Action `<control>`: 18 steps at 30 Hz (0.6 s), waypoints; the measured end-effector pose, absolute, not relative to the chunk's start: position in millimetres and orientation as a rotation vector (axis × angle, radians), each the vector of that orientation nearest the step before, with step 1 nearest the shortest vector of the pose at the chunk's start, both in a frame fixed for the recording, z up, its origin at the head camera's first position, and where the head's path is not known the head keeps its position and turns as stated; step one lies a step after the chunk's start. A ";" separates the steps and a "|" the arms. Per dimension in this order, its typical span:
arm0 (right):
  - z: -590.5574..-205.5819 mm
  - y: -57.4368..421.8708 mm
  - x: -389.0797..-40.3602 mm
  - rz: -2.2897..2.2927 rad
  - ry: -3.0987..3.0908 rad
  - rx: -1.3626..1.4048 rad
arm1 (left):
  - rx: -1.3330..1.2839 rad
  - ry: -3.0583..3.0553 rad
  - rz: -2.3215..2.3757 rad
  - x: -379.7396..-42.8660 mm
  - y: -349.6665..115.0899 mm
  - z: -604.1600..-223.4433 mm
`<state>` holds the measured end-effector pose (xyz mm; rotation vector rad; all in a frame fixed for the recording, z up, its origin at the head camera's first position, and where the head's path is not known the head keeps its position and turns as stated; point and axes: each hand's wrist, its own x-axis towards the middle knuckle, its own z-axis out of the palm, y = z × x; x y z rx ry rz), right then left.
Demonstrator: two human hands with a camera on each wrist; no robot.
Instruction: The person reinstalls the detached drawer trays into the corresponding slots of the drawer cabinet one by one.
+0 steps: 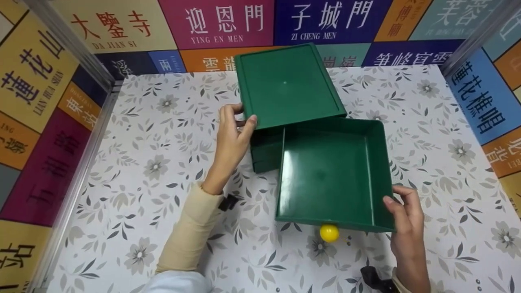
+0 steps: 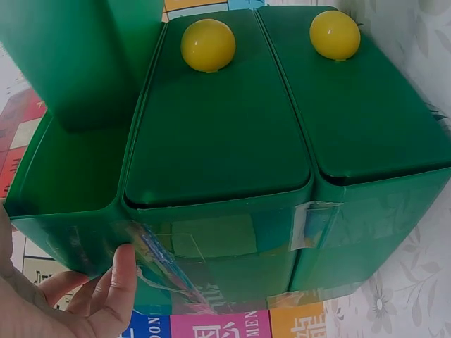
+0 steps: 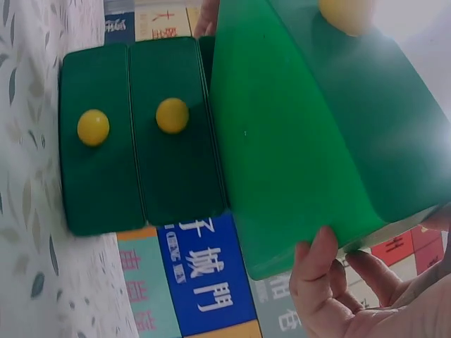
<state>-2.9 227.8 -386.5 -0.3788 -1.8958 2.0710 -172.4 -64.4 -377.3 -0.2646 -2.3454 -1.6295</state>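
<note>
A small green plastic drawer cabinet [image 1: 291, 83] stands toward the back of the table. My left hand [image 1: 233, 140] grips its top at the left front corner, thumb on the near edge. My right hand [image 1: 409, 215] holds the top drawer [image 1: 325, 175] by its right side wall, thumb inside. This drawer is bare inside and juts far out of the cabinet's top slot, turned askew to the right. A yellow ball knob [image 1: 329, 233] sits on its front. Below, two lower drawers [image 3: 173, 169] with yellow knobs are closed, as the right wrist view shows.
White floral cloth [image 1: 154, 167] covers the table. Panels with large coloured lettering [image 1: 228, 22] stand along the back, left and right sides. Clear tape [image 2: 317, 225] runs over the cabinet's side in the left wrist view.
</note>
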 end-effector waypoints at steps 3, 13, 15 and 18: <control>-386.3 221.1 -4.7 2.049 -1.955 -0.359 | -0.259 -2.358 -1.620 -172.2 -64.5 -377.1; -387.3 203.5 -9.4 2.056 -2.092 -0.233 | -0.262 -2.362 -1.626 -171.9 -64.6 -376.3; -387.8 201.2 -10.7 2.048 -2.119 -0.208 | -0.264 -2.363 -1.628 -172.1 -64.6 -376.5; -388.9 198.9 -13.7 2.040 -2.163 -0.185 | -0.259 -2.365 -1.626 -172.1 -64.4 -376.5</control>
